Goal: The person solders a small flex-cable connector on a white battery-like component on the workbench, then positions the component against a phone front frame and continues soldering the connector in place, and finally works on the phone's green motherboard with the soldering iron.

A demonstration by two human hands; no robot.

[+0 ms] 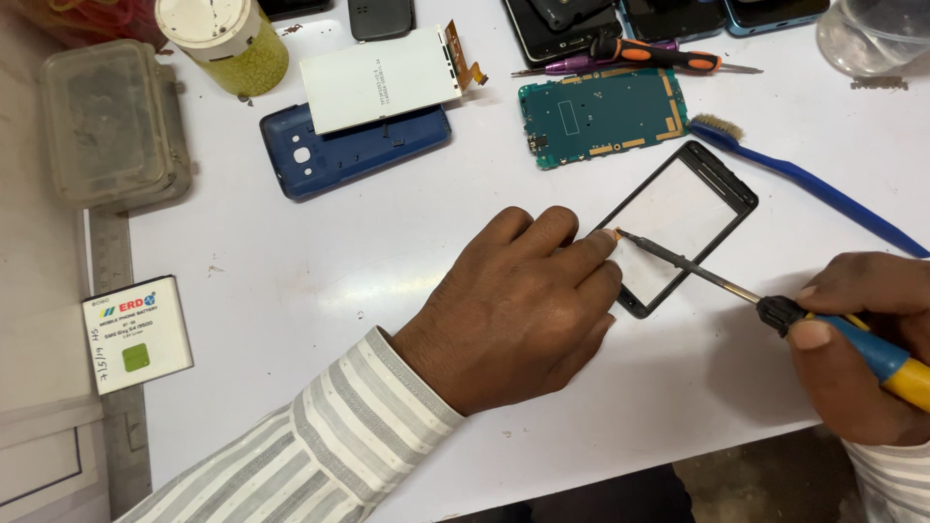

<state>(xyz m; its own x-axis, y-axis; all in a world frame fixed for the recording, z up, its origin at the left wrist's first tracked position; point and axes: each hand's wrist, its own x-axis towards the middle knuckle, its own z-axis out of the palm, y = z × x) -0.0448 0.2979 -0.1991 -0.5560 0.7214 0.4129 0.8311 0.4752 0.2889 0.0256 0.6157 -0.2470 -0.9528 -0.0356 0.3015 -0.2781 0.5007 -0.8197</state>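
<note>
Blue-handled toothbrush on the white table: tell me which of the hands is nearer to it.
Right. The right hand sits just below the blue-handled toothbrush; the left hand lies farther off, beyond the black touchscreen frame.

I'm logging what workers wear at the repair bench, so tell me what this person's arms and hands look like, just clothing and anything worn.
Both arms wear long sleeves of light cloth with grey and white stripes. The left sleeve ends in a buttoned-looking cuff at the wrist; only a bit of the right sleeve shows. The left hand and right hand are bare: no gloves, rings or watch in view.
</note>
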